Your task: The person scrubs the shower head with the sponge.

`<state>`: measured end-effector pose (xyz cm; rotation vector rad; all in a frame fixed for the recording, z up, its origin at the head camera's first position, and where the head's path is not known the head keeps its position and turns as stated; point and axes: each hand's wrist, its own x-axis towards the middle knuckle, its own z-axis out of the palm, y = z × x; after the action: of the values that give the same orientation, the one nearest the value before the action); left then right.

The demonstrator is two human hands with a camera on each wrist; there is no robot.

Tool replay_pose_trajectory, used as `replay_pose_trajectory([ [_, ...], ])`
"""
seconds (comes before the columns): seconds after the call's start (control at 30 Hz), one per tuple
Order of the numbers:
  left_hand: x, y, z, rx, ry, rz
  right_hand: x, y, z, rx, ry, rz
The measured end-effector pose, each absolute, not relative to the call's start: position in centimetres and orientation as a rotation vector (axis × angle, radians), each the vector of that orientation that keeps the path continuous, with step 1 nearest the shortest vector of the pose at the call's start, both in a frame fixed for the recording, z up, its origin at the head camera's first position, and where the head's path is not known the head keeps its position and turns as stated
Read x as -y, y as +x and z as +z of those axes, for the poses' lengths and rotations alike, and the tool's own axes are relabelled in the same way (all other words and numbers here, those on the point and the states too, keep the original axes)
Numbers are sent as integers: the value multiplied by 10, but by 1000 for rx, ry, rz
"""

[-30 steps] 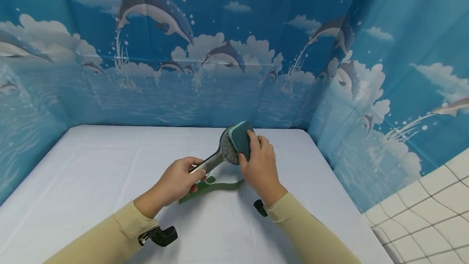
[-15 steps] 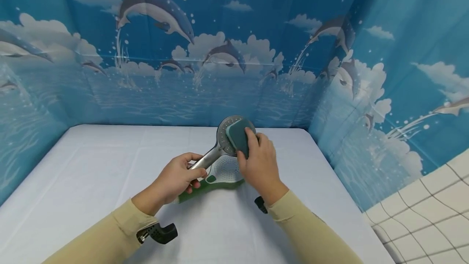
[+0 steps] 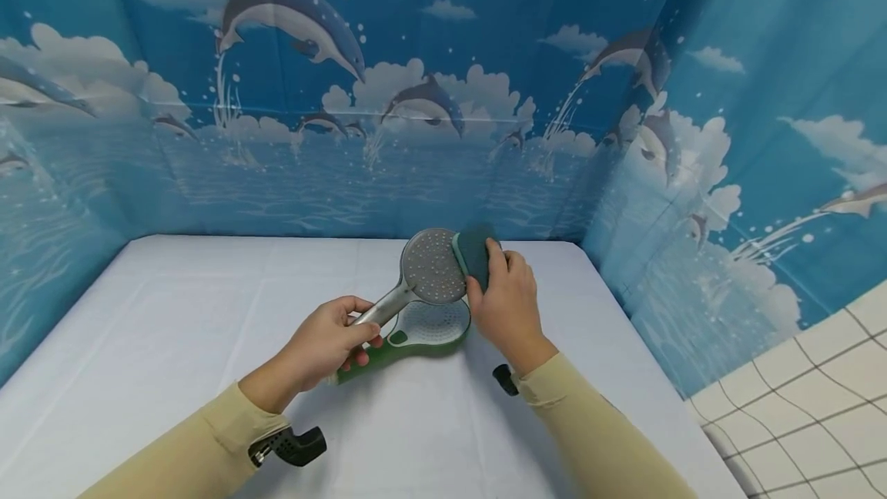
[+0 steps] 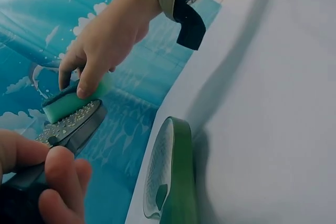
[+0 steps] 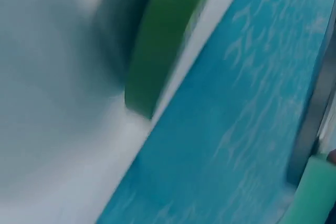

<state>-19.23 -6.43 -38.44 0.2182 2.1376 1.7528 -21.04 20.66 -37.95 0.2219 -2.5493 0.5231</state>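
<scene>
My left hand (image 3: 326, 341) grips a grey shower head (image 3: 433, 266) by its handle, its round nozzle face turned up toward me. In my right hand (image 3: 509, 303) is a teal sponge (image 3: 475, 254) with a lighter green layer, pinched between thumb and fingers. The sponge lies at the right edge of the nozzle face; in the left wrist view the sponge (image 4: 68, 103) meets the speckled face. Below them on the table rests a second shower head (image 3: 423, 329), green with a white nozzle face. The right wrist view catches only the grey rim and a corner of the sponge (image 5: 313, 192).
A white-covered table (image 3: 194, 314) lies under both hands. Blue curtains with dolphins (image 3: 443, 183) hang behind it and at the sides. White tiles (image 3: 825, 391) show at the lower right.
The sponge has slid from over the nozzle face to its right edge, baring most of the face. The grey shower head has tilted to face me more and shifted slightly left.
</scene>
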Motion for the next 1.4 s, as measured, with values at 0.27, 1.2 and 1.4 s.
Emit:
replay_pose_trajectory([
  [0.27, 68, -194, -385, -2159, 247, 1736, -195, -197, -385, 2595, 356, 523],
  [1.2, 59, -174, -375, -2308, 287, 1676, -187, -187, -391, 2550, 101, 988],
  [1.4, 57, -173, -378, -2314, 282, 1684, -185, -185, -392, 2555, 90, 978],
])
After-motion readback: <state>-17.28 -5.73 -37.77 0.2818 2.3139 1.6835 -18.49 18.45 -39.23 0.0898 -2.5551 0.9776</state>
